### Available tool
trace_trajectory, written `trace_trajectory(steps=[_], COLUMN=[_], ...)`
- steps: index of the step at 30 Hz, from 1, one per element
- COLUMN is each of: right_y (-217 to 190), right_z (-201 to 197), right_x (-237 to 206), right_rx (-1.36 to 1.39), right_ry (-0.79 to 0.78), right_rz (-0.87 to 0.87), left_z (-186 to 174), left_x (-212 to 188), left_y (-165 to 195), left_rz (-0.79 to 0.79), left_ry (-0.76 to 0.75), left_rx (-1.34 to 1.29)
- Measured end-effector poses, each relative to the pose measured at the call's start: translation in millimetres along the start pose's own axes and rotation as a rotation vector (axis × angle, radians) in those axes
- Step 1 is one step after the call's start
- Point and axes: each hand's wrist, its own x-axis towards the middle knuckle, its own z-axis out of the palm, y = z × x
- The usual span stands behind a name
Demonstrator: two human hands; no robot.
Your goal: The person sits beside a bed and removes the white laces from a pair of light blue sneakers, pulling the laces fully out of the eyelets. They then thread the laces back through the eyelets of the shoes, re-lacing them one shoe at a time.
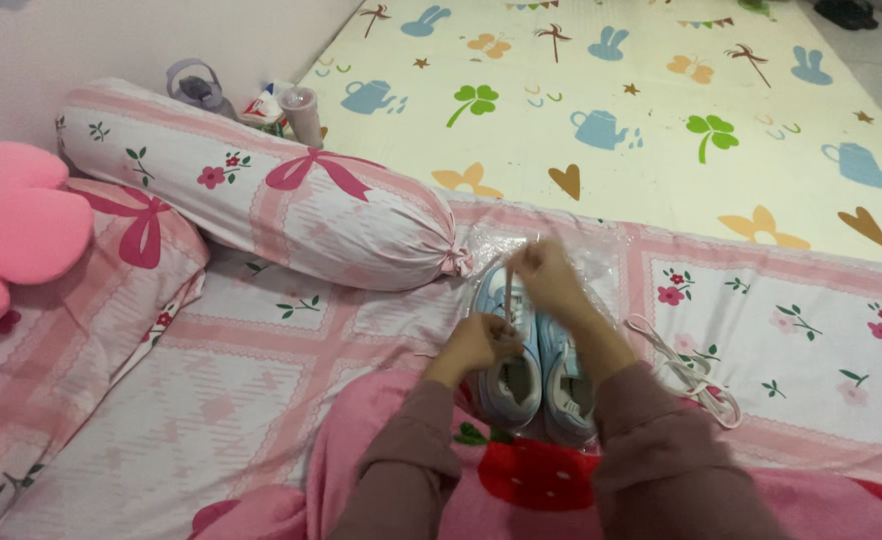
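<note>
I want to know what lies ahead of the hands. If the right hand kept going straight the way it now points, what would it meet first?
Probably the clear plastic sheet under the shoes, just beyond the right hand; the bolster's tied end lies leftward. Depth is unclear.

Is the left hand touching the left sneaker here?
Touching. The head view shows the left hand resting on the left sneaker at its lacing, with no gap, while the right hand pulls a shoelace upward.

Two light blue shoes (536,365) sit side by side on the clear plastic sheet (601,265). Two hands (546,280) work above the shoes. One loose white lace (686,370) lies just right of the shoes. One bolster pillow (261,190) lies left of them, and one pink flower cushion (11,230) farther left.
</note>
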Motion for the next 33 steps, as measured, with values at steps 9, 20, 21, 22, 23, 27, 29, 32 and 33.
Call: trace_trajectory(steps=[9, 20, 21, 22, 23, 27, 29, 32, 33], right_y=[-17.5, 72.4, 72.0, 71.3, 70.7, 67.8, 66.3, 64.7, 64.3], right_z=[-50.2, 10.0, 11.6, 12.2, 12.6, 15.1, 15.8, 13.1, 11.5], right_x=[7.7, -70.5, -70.3, -69.3, -69.2, -68.0, -70.3, -75.8, -78.1], right_rx=[-0.151, -0.303, -0.315, -0.328, -0.343, -0.44, -0.438, -0.457, -0.437], right_ry=[-0.025, -0.221, -0.218, -0.212, -0.208, -0.257, -0.254, -0.237, -0.209], right_rz=[0.156, -0.018, -0.06, -0.102, -0.142, -0.216, -0.186, -0.06, -0.054], left_z=[7.1, -50.9, -63.7, -74.2, -81.8, -73.7, -43.2, -6.9, 1.0], left_x=[10.6, 62.9, 66.8, 68.4, 68.6, 50.7, 28.2, -8.1, -14.7], left_y=[1.4, 105.8, 116.5, 122.5, 124.8, 92.0, 59.0, 12.7, 3.7], left_rz=[0.156, 0.307, 0.381, 0.329, 0.27, -0.022, -0.044, 0.09, 0.155], left_ry=[0.177, 0.283, 0.33, 0.443, 0.545, 0.123, 0.065, 0.081, 0.157], left_rx=[0.149, -0.235, -0.171, 0.149, 0.468, 0.848, 0.749, 0.342, 0.305])
